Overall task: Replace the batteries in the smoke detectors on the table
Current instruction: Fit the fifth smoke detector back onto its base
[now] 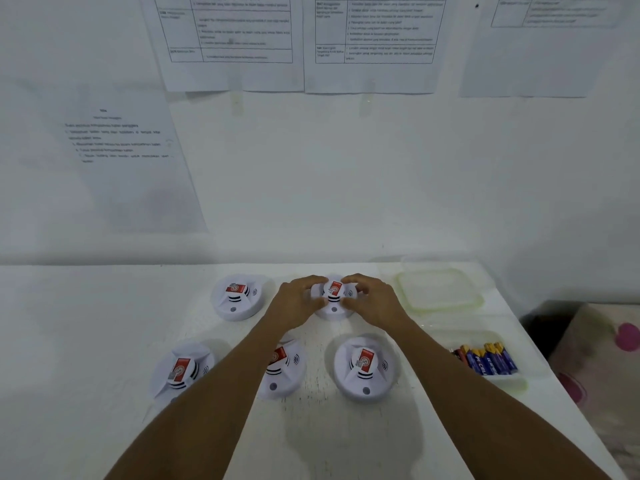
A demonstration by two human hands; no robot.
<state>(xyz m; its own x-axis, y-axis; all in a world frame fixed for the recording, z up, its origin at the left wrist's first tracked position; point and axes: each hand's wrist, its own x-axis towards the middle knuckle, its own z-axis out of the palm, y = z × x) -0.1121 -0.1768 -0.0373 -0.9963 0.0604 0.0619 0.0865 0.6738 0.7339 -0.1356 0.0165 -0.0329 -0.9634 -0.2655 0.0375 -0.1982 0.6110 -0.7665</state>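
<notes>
Step in hand, as we judge it: taking hold of 1 smoke detector to open it; both hands are on the far-row detector (333, 299) near the table's middle, which sits face up on the table. The left hand (299, 301) has its fingers curled over the left rim, and the right hand (372, 301) has its fingers curled over the right rim, so the two grip the housing between them. We cannot tell whether it has left the surface. The next move likely calls for a lift or a twist to free the base and reach the battery bay, with the grip kept even. 4 other detectors wait: far left (237, 297), near left (181, 370), near middle (282, 368) partly under the left forearm, and near right (363, 367). AA batteries (491, 362) lie in a shallow clear tray (446, 337) at the right; a clear plastic container (438, 289) sits beyond it. The table (329, 438) is white and scuffed; printed sheets (232, 36) are taped to the white wall; pink-spotted fabric (606, 358) shows at the right edge.
</notes>
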